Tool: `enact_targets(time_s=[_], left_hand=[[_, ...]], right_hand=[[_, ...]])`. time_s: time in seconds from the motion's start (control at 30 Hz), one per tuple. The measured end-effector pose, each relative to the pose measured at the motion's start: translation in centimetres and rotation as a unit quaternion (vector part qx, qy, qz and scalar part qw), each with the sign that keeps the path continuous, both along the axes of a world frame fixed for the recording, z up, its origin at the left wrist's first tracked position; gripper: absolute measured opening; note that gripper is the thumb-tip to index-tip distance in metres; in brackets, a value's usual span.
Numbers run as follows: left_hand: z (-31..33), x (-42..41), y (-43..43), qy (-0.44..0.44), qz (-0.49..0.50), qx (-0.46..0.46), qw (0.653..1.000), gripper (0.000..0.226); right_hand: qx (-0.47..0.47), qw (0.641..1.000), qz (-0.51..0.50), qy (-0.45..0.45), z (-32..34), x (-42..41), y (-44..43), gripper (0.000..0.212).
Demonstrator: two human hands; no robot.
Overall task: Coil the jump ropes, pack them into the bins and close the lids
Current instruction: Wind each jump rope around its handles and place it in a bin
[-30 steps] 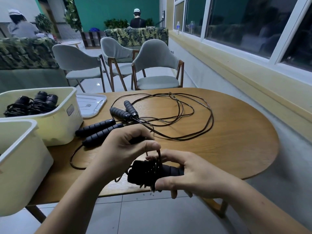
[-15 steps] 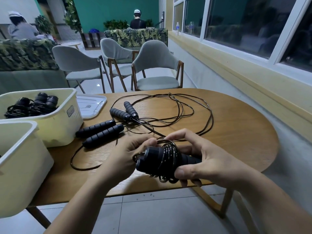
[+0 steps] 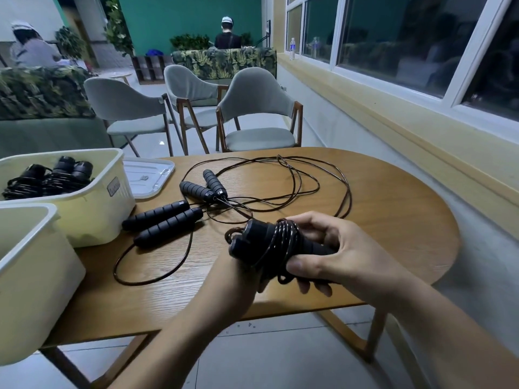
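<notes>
A black jump rope (image 3: 269,242), its cord wound round the two handles, is held just above the wooden table's (image 3: 393,220) near edge. My right hand (image 3: 337,254) grips the handle end, thumb underneath. Under the bundle's left end sits my left hand (image 3: 236,276), cupping it with fingers mostly hidden. Two more ropes lie loose on the table: one pair of handles (image 3: 163,220) near the bins, another pair (image 3: 205,186) behind, their cords (image 3: 309,189) sprawled in loops. The far cream bin (image 3: 92,206) holds coiled ropes (image 3: 47,178). The near cream bin (image 3: 36,276) stands open at left.
A clear lid (image 3: 148,175) lies flat behind the far bin. Grey chairs (image 3: 258,108) stand beyond the table. A yellow window ledge (image 3: 421,130) runs along the right. Two people sit far back in the room.
The last of the cord has been wound onto the handles. The bundle rose and shifted right, my right hand closed round it, and my left hand slid underneath.
</notes>
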State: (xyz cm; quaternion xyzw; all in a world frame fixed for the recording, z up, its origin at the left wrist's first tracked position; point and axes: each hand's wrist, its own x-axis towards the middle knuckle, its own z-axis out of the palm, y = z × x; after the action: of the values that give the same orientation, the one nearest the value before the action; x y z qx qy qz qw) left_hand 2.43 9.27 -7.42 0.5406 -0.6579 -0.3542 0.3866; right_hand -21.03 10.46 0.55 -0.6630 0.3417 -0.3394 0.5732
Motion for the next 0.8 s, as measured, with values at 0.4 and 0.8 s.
enact_targets(time_s=[0.4, 0.8], left_hand=[[3.9, -2.4, 3.3, 0.145, -0.068, 0.119, 0.980, 0.030], [4.1, -2.6, 3.1, 0.149, -0.017, 0.106, 0.983, 0.015]], right_hand=[[-0.063, 0.992, -0.110, 0.020, -1.0, 0.7, -0.3, 0.040], [-0.129, 0.972, -0.181, 0.070, -2.0, 1.7, -0.8, 0.064]])
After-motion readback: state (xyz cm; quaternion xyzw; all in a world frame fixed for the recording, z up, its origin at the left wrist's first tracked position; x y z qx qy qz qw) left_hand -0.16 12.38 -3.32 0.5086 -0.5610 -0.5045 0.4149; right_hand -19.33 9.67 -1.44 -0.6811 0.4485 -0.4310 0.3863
